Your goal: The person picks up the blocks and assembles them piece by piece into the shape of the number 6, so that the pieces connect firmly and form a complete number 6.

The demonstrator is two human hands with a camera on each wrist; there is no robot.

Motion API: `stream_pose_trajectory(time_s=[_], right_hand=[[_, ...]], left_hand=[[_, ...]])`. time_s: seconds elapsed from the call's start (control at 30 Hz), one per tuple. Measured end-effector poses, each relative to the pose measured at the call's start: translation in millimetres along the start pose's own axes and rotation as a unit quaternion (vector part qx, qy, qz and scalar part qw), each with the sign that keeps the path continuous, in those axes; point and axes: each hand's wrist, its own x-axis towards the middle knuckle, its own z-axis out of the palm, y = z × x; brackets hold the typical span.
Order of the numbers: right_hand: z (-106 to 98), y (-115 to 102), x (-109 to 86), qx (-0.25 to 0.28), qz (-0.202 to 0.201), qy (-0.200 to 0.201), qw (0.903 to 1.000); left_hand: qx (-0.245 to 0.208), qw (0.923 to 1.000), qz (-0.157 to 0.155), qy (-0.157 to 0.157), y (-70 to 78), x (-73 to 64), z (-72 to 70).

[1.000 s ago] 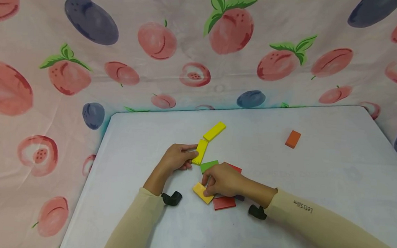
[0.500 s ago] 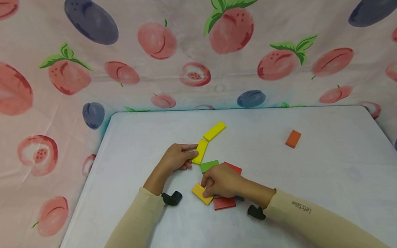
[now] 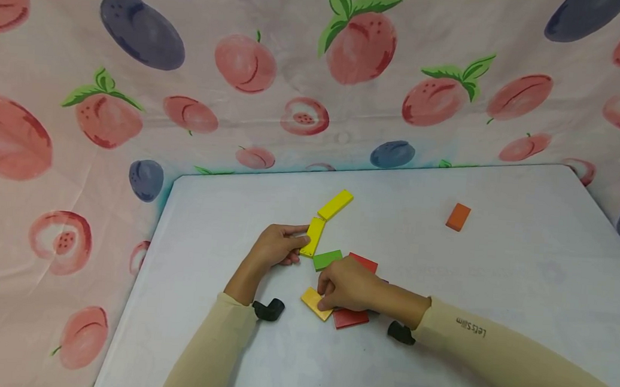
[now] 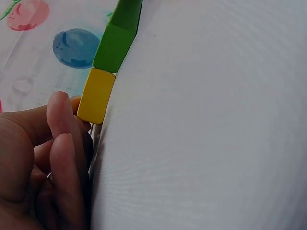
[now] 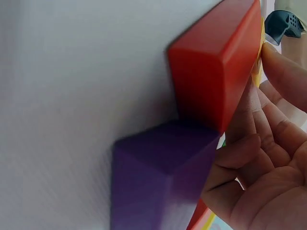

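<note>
My left hand (image 3: 278, 245) holds a long yellow block (image 3: 314, 237) by its left side, thumb at its edge. A second yellow block (image 3: 335, 205) lies end to end with it, angled away to the right. My right hand (image 3: 351, 283) pinches an orange-yellow block (image 3: 315, 302) between thumb and fingers, low over the table. Under and around that hand lie a green block (image 3: 328, 260), a red block (image 3: 364, 263) and another red block (image 3: 351, 319). The right wrist view shows a purple block (image 5: 163, 177) touching a red block (image 5: 206, 67), beside the curled fingers.
A lone orange block (image 3: 458, 217) lies at the back right of the white table (image 3: 525, 280). Behind the table hangs a fruit-patterned cloth (image 3: 189, 71). Dark wrist cameras stick out below both sleeves, the left camera (image 3: 268, 309) close above the table.
My right hand shifts very slightly, with the orange-yellow block barely moving under the thumb. The left hand and the other blocks stay where they were.
</note>
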Motion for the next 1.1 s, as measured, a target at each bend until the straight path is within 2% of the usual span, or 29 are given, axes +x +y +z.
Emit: stream_pose_trajectory(time_s=[0.4, 0.83, 1.1], right_hand=[[-0.6, 0.0, -0.5, 0.006, -0.014, -0.002, 0.9999], [-5.0, 2.1, -0.8, 0.009, -0.002, -0.004, 0.9999], [-20.4, 14.5, -4.6, -0.007, -0.034, 0.030, 0.9990]], left_hand=[[-0.003, 1.0000, -0.001, 0.000, 0.7, 0.1, -0.2], [-0.008, 1.0000, -0.002, -0.003, 1.2, 0.0, -0.2], [-0.002, 1.0000, -0.006, 0.005, 1.3, -0.3, 0.0]])
